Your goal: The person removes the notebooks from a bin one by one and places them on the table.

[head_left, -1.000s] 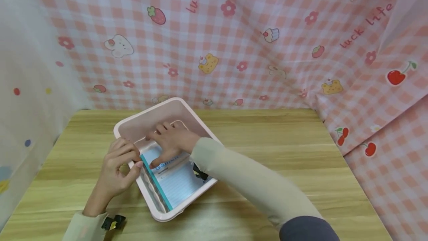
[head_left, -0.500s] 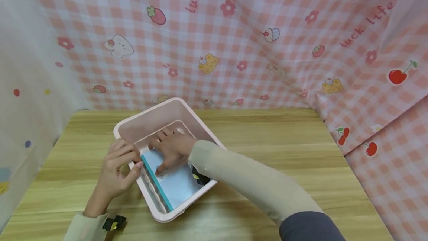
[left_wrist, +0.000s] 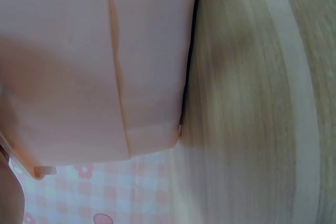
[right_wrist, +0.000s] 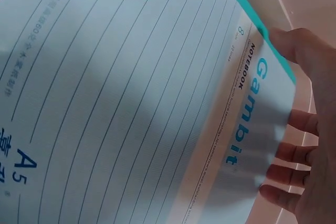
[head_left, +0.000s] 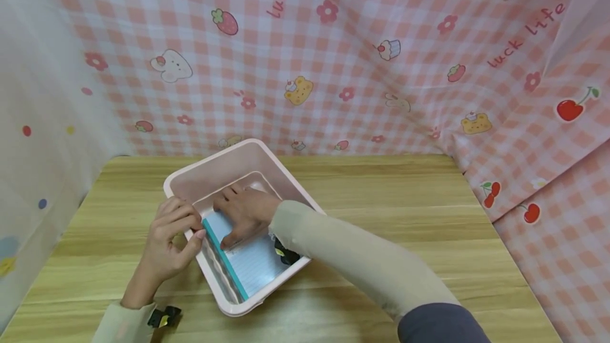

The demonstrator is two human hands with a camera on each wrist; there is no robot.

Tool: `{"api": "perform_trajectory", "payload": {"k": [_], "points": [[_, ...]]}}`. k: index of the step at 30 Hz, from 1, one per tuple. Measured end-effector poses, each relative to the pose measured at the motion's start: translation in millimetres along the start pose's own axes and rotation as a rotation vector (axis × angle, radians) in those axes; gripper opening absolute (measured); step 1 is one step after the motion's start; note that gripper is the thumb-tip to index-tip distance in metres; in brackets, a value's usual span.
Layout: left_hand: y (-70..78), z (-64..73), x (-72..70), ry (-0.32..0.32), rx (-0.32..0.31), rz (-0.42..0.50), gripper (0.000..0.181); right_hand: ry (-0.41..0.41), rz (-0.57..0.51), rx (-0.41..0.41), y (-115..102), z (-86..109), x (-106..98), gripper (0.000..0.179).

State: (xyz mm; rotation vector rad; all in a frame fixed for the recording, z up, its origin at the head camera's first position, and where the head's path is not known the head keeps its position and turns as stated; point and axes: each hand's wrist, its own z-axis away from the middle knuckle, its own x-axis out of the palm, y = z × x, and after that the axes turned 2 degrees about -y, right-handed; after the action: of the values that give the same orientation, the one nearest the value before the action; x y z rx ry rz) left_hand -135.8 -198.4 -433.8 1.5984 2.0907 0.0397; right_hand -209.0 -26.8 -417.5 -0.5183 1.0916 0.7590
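Note:
A pale pink plastic bin [head_left: 229, 308] stands angled on the table, and a light blue notebook [head_left: 262, 266] with a teal spine lies inside. My left hand [head_left: 167, 237] grips the bin's left rim, thumb inside and fingers at the edge. Reaching into the bin, my right hand [head_left: 248, 213] holds the notebook by its upper corner. In the right wrist view, the thumb [right_wrist: 294, 43] is on the teal spine and the fingertips [right_wrist: 281, 198] lie along the short edge near the "Gambit" lettering. The left wrist view catches the bin's outer wall [left_wrist: 58, 93].
A wood-grain table [head_left: 405, 216] carries the bin left of its middle. Behind it hangs a pink checked cloth [head_left: 333, 57], with a white dotted cloth [head_left: 52, 163] at left. Black straps [head_left: 164, 316] sit at the wrists.
My right hand has moved slightly down and inward over the notebook, covering the lettering in the head view. The left hand and the bin have stayed in place.

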Motion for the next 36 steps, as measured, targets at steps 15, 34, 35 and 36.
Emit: {"api": "perform_trajectory", "payload": {"k": [15, 34, 35, 36], "points": [[-3.3, 5.1, -1.1, -0.007, -0.028, -0.01, 0.02, 0.046, -0.006, 0.012, -1.1, -3.0, -5.5, 0.084], [-5.3, 7.1, 0.6, 0.018, -0.015, -0.006, 0.021, 0.074, -0.166, 0.119, -4.5, -1.1, -2.2, 0.098], [-5.3, 7.0, 0.8, 0.017, -0.015, -0.004, 0.02, 0.077, -0.157, 0.114, -5.0, -1.6, -1.8, 0.095], [-5.3, 6.8, 1.1, 0.016, -0.016, -0.002, 0.02, 0.081, -0.152, 0.108, -5.3, -2.2, -1.6, 0.091]]}}
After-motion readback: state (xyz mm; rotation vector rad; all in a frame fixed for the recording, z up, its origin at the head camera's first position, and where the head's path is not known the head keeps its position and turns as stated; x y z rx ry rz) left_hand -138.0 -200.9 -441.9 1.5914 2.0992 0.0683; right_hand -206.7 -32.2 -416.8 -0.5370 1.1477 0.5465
